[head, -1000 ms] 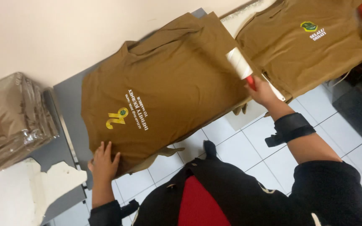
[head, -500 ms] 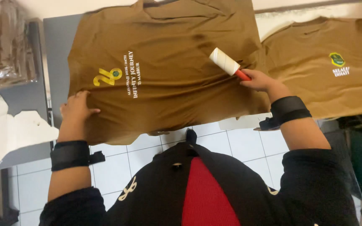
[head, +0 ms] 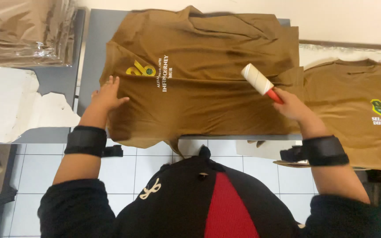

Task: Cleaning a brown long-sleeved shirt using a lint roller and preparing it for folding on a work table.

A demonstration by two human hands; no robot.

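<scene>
1. At the far left, a stack of folded brown garments in clear plastic bags lies on the upper corner of the grey table; the bags are the only containers in view, and each holds folded brown cloth.
2. Below that stack, torn white paper lies flat on the table's near edge.
3. The left hand rests palm down, fingers spread apart, on the lower left part of the brown T-shirt, just under its yellow and white print. It pins the cloth and grips nothing.
4. The brown T-shirt is spread flat across the grey table, with its near hem hanging a little over the table's edge.
5. The right hand is closed around the red handle of a lint roller, whose white roll lies tilted against the right part of the shirt.
6. Both wrists wear black straps.
7. At the far right, a second brown T-shirt with a small green and yellow badge lies flat on a neighbouring surface, just beside the first shirt.
</scene>
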